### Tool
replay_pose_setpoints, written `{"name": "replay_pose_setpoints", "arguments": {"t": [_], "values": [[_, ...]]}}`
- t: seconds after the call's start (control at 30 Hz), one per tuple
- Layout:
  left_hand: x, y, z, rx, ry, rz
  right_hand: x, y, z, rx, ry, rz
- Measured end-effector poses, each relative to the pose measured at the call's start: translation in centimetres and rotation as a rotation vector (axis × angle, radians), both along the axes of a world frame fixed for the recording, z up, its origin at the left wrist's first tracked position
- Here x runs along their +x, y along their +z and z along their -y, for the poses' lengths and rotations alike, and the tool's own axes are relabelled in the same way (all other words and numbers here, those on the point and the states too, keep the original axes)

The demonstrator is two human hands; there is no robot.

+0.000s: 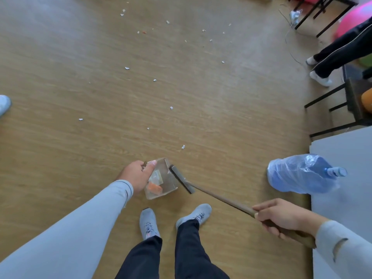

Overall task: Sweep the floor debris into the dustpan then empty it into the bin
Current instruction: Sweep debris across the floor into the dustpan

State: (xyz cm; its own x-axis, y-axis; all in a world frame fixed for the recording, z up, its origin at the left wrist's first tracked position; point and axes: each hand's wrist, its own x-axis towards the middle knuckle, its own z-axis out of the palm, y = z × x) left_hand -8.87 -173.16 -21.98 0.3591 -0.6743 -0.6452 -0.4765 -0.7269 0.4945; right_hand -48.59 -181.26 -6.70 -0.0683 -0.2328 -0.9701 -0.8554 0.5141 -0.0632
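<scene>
My left hand [137,177] grips the rim of a clear box-like dustpan [167,186] resting on the wooden floor just ahead of my feet. Orange and pale scraps [155,187] lie inside it. My right hand [281,217] holds the long brown broom handle [223,199]. The dark broom head [182,179] lies against the dustpan's right-hand edge. Small white paper bits [171,108] are scattered over the floor beyond, with more farther off [204,30].
A large blue water bottle [302,174] lies at the right on a grey board [346,200]. Black chair frames [330,115] and another person's legs [340,51] stand at the upper right. A white shoe [4,104] shows at the left edge. Pink ball [354,19] far right.
</scene>
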Motion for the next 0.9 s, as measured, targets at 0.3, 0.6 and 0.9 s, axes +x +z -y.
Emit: {"name": "replay_pose_setpoints", "arguments": {"t": [0.3,0.6,0.9], "values": [[0.1,-0.1,-0.4,0.018,-0.019,0.013,0.5,-0.5,0.4,-0.038,0.050,-0.006],[0.4,-0.2,-0.5,0.033,-0.015,0.014,1.4,-3.2,-2.2,-0.204,0.122,-0.079],[0.3,0.1,-0.5,0.023,-0.011,0.004,2.6,-4.9,1.9,-0.249,0.008,-0.068]]}}
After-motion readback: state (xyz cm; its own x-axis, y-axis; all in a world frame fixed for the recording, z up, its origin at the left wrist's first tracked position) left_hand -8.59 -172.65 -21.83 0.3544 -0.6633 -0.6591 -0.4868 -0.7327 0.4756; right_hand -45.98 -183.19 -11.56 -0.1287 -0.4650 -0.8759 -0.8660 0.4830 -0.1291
